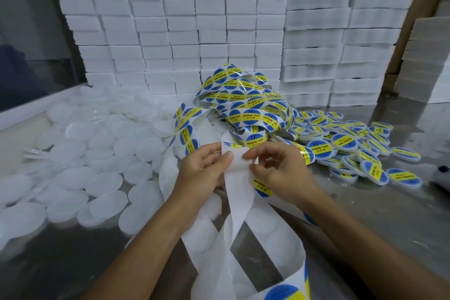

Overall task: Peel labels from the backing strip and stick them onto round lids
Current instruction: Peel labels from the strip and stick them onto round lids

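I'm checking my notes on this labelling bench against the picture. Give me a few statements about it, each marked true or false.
1. Both hands hold the backing strip. True.
2. The plain white lids lie on the person's right. False: they lie on the left; the labelled lids are on the right.
3. The labels read SOLDERING PASTE. True.
4. The labels are red and green. False: blue and yellow.
5. White boxes are stacked behind the bench. True.

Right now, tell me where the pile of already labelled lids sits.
In the head view, the labelled lids lie heaped on the steel table to the right, beyond the right hand and beside the tangled label strip.
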A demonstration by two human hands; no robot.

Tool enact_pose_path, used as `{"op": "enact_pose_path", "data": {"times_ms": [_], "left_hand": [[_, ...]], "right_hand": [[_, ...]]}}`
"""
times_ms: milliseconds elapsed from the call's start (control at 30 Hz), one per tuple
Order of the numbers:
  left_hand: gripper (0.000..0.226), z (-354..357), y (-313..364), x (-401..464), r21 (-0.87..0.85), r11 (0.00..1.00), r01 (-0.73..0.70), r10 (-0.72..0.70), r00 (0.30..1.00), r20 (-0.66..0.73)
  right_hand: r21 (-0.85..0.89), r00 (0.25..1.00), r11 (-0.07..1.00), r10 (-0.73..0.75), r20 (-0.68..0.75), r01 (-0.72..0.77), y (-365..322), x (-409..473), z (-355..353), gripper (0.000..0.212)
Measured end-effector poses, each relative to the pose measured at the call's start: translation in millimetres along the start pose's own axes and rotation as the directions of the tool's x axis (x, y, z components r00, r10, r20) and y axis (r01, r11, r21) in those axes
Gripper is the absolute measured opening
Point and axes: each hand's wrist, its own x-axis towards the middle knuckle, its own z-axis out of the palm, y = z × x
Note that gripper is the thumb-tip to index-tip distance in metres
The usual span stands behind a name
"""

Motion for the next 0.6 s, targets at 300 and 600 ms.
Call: {"op": "enact_pose_path", "data": {"times_ms": [300, 600], "left_hand": [[0.022, -4.3, -3.1, 1.5, 0.061, 0.997, -0.055, 0.058, 0.997, -0.050], [0.020, 0.6, -5.7, -2.1, 0.381, 0.887, -0.259, 0.269, 0.963, 0.029]], "right_hand": [[-0.066, 0.991, 0.990, -0.130, -0.040, 0.127, 0.6, -4.9, 5.5, 0.023], [-0.278, 0.943, 0.915, -0.323, -0.076, 0.291, 1.7, -5.4, 7.1, 0.007]]}}
